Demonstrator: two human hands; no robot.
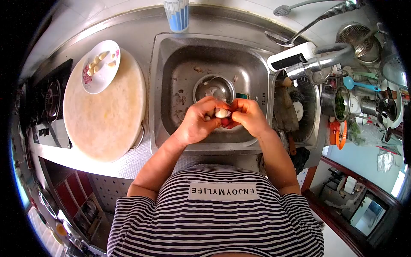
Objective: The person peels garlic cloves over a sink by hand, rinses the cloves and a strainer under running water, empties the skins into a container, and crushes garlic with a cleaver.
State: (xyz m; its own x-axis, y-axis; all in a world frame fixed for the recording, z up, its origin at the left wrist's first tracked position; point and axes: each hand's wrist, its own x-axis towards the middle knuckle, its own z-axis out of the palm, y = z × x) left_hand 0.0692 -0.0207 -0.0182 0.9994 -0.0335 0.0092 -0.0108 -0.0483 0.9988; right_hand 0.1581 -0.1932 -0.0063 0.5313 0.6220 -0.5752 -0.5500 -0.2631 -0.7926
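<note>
Over the sink, my left hand is closed around white garlic, pinching it between thumb and fingers. My right hand meets it from the other side, fingertips closed on the garlic's skin. Both hands are close together, and the fingers partly hide what they hold. Just beyond them, a round metal bowl sits in the sink with pale scraps in it. Bits of garlic skin lie on the sink floor. On the left, a flowered plate carries several peeled garlic cloves.
The plate rests on a thick round cutting board. A blue-and-white cup stands behind the sink. At right are the faucet, a cleaver over a small basin, and a pot with greens. A stove is at far left.
</note>
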